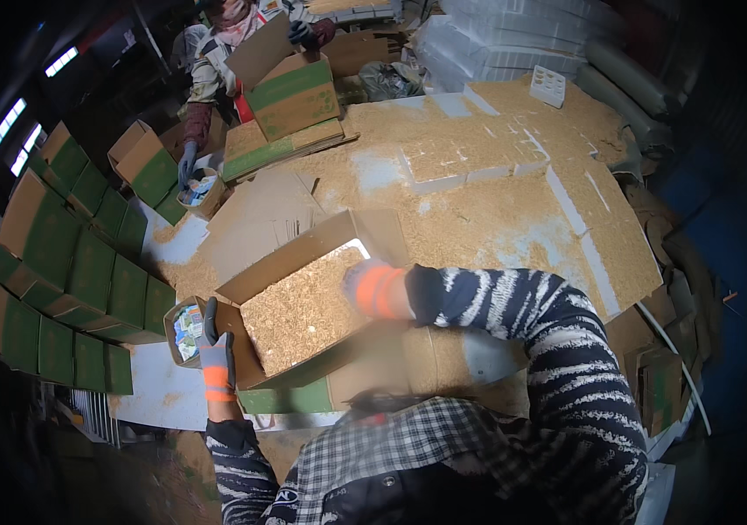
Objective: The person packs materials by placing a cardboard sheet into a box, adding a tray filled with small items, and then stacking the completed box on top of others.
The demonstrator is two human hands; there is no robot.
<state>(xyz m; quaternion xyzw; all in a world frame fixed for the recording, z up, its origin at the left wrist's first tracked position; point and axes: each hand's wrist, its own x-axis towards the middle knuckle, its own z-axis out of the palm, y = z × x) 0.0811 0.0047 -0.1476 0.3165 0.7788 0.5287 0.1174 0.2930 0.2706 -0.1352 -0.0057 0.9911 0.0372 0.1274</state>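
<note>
In front of me a cardboard box (pixel 281 267) lies tilted, its flaps folded out. Loose wood shavings (pixel 299 306) fill it, and a bit of something white shows at its far right corner. My left hand (pixel 217 350), in a grey and orange glove, grips the box's left end, fingers along the outside. Over the right end of the shavings is my right hand (pixel 376 287), gloved alike; motion smears its fingers. Beside my left hand stands a small carton (pixel 172 335) holding colourful printed packets (pixel 189 329).
Sawdust covers the table (pixel 373 171), with white foam blocks (pixel 465 175) sunk in it. Green-and-brown boxes (pixel 93 280) stand stacked at left. Across the table a co-worker (pixel 216 70) handles a box (pixel 294 96), one gloved hand at a packet tub (pixel 203 192). A white holed tray (pixel 548 86) lies far right.
</note>
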